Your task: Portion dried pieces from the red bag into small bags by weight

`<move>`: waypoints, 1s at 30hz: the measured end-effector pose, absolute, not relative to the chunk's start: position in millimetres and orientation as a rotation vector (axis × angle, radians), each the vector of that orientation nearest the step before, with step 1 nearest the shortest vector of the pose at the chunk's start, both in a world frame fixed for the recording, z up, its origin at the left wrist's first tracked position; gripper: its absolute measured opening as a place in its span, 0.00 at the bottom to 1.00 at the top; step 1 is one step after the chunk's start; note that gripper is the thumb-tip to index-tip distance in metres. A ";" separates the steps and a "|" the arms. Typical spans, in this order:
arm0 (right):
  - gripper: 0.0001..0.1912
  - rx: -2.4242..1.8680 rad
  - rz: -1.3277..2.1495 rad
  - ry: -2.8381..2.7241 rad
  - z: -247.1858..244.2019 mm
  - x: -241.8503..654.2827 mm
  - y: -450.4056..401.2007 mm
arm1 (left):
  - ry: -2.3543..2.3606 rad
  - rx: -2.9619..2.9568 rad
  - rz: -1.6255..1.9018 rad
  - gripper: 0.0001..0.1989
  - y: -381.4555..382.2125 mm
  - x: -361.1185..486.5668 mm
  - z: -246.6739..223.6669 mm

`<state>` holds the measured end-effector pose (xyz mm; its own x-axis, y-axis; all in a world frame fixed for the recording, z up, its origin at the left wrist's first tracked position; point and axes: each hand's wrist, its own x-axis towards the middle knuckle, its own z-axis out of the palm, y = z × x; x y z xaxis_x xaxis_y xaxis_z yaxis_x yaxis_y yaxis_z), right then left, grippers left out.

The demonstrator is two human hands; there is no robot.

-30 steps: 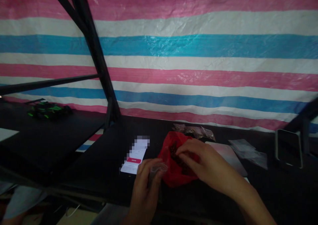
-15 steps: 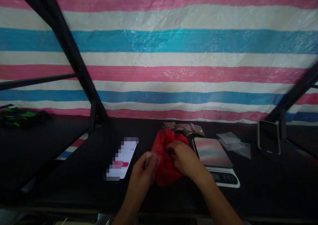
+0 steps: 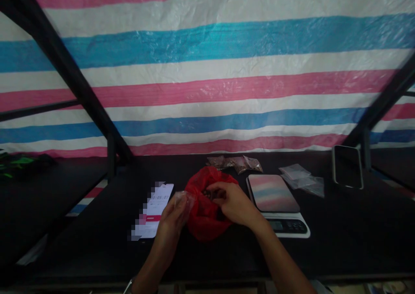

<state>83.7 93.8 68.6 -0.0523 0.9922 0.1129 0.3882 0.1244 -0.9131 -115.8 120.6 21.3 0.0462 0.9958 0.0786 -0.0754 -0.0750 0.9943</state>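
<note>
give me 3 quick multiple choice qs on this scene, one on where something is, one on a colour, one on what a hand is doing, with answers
1. Where is the digital scale relative to the plastic bag?
a) left of it
b) right of it
c) on top of it

2. What colour is that bag?
a) blue
b) white
c) red

3. What is the left hand doing?
a) holding a clear plastic bag
b) lying flat and empty
c) pressing the scale's buttons

Answers:
1. b, the scale sits to the bag's right.
2. c, the bag at the right hand is red.
3. a, the clear bag is held up in that hand.
</note>
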 end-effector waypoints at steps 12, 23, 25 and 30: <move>0.18 -1.215 1.000 -1.409 84.1 102.0 88.6 | 1.304 1.799 1.458 0.20 101.2 -125.8 37.4; 0.17 -1.289 0.877 -1.616 112.7 68.7 63.7 | 1.164 1.994 1.288 0.16 94.0 -112.9 35.4; 0.17 -1.336 0.821 -1.660 113.0 67.3 61.7 | 1.096 2.036 1.213 0.18 91.3 -110.0 36.4; 0.22 -1.325 0.682 -1.796 114.3 69.9 58.3 | 0.990 2.126 1.086 0.20 83.5 -106.4 36.3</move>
<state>69.9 58.3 114.3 -0.1464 0.9500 0.2757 0.5274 0.3107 -0.7907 -106.4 83.5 36.3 0.4022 0.8049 0.4363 0.3606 -0.5773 0.7326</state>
